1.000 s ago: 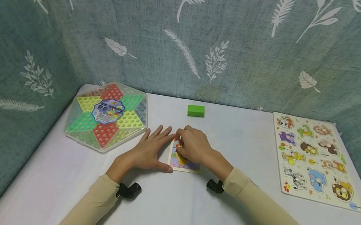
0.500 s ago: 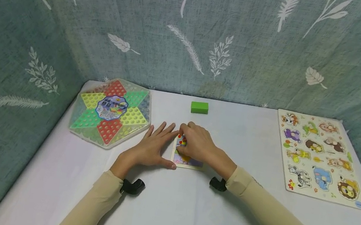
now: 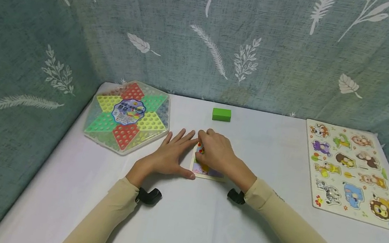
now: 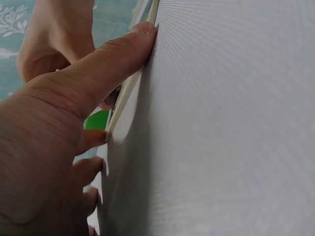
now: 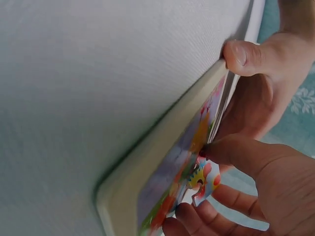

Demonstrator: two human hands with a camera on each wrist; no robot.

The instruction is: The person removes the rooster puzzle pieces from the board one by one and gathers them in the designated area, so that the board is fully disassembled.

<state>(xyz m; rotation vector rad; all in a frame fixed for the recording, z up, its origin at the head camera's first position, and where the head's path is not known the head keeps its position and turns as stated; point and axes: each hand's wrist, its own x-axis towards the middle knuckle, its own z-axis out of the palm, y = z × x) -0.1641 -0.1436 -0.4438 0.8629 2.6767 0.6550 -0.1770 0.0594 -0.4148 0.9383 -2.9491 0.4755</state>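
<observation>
In the head view a small framed jigsaw puzzle (image 3: 207, 176) lies on the white table between both hands. My left hand (image 3: 168, 157) rests at its left side, fingers spread, thumb tip against the near corner and index finger by the far corner. My right hand (image 3: 219, 153) is over the picture, hiding much of it. Up close in the right wrist view, its thumb and fingers pinch a colourful puzzle piece (image 5: 203, 179), which stands tilted up from the board's picture. The cream rim (image 5: 172, 129) shows there too, with the left thumb (image 5: 243, 56) touching its corner.
Behind the puzzle sits a green block (image 3: 221, 115). A hexagonal Chinese checkers set (image 3: 137, 132) in clear plastic lies to the left. On the right is an animal peg-style puzzle board (image 3: 349, 174). Patterned cloth walls (image 3: 172, 64) border the table's back and sides.
The head view has shifted, so everything appears a little further right and higher. My right hand stays over the puzzle with small finger movements; the left hand keeps its place at the edge.
</observation>
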